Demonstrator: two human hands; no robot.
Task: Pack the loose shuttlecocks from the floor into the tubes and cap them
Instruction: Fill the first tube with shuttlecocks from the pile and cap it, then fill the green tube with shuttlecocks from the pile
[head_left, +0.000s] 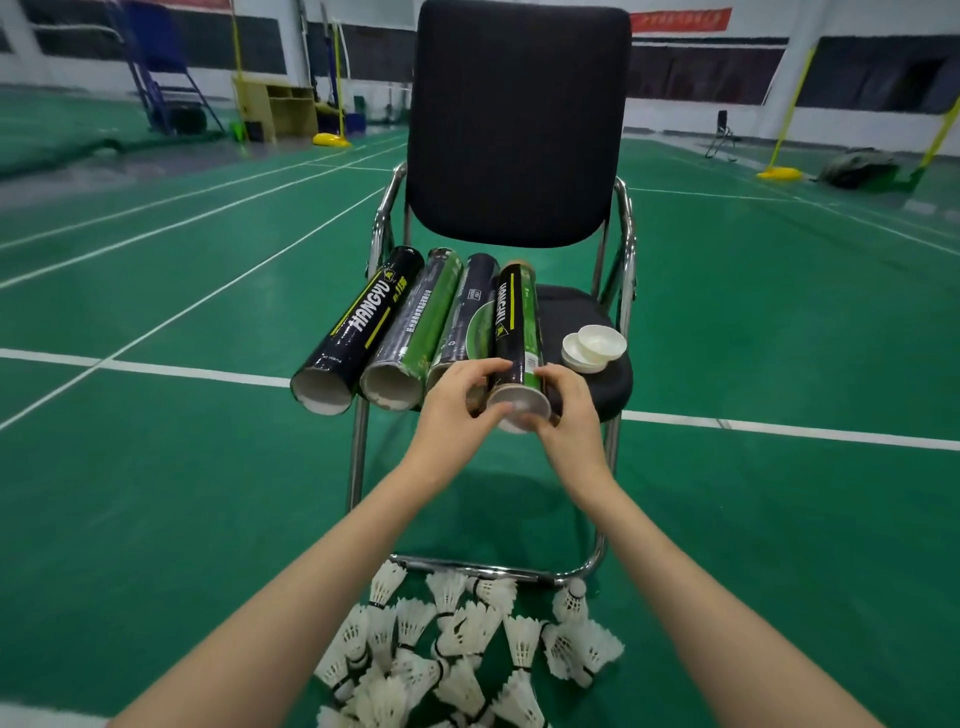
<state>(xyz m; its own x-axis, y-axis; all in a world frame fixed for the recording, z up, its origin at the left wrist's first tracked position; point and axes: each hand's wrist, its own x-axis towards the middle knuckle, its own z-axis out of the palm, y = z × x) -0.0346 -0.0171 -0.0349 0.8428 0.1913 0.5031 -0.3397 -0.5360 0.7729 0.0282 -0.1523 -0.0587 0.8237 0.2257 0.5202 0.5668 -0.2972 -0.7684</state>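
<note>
Indoor badminton hall.
Beyond my hands stretch green court flooring (156, 467) with white lines (197, 371) and yellow net posts (789, 104).

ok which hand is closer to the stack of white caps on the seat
Right. The right hand grips the tube's near end just beside the caps; the left hand is on the tube's far side.

You have one view only, from the camera on your head, looking forward and down along both forearms. It sits close: your left hand (457, 400) and right hand (569, 415) meet near the middle of the picture, at the front edge of the chair (519, 124). Beyond the hands the wide lens takes in the chair back and the far court. Below the hands, nearest you, the floor (156, 493) fills the bottom edge.
</note>
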